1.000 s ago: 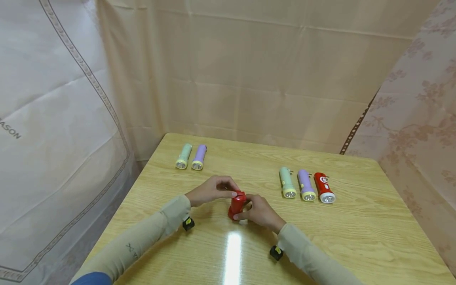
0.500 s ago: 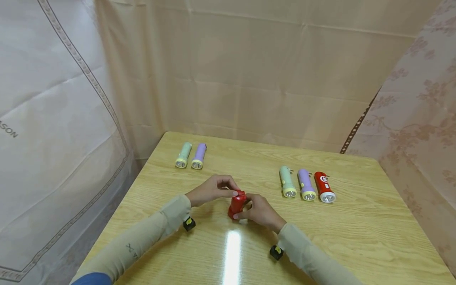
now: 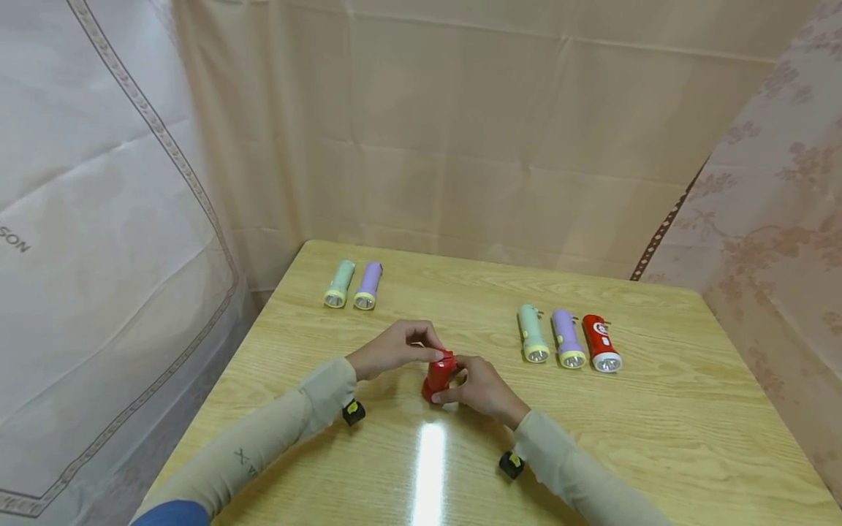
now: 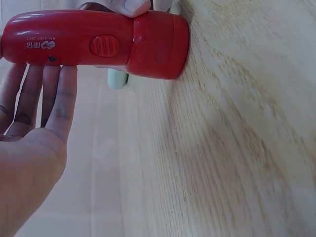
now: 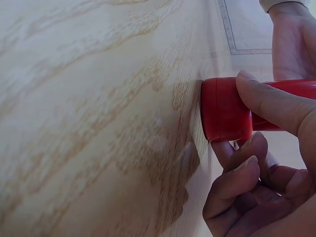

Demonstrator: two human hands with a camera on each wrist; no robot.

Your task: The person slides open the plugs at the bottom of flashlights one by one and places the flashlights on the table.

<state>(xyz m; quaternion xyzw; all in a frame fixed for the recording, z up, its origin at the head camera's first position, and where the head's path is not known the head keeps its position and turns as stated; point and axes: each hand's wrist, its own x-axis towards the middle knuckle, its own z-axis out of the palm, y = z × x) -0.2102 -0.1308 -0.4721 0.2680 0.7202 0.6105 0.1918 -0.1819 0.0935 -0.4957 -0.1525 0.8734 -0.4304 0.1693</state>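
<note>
The red flashlight (image 3: pixel 439 375) stands head down, upright or nearly so, on the table (image 3: pixel 658 416), a little left of its middle and well apart from the far edge. The left hand (image 3: pixel 397 351) pinches its tail end between the thumb and rather straight fingers, and the right hand (image 3: pixel 484 391) pinches the wide head low down, with its other fingers curled. The slide switch (image 4: pixel 104 46) shows in the left wrist view (whether it is on, I cannot tell). A green flashlight (image 3: pixel 339 283) and a purple flashlight (image 3: pixel 368 286) lie near the far left corner; three more flashlights (image 3: pixel 569 338) lie toward the right edge. I judge that the step in hand is steadying or handling the upright flashlight; any next move seems to call for both grips agreeing, so that it does not tip.
</note>
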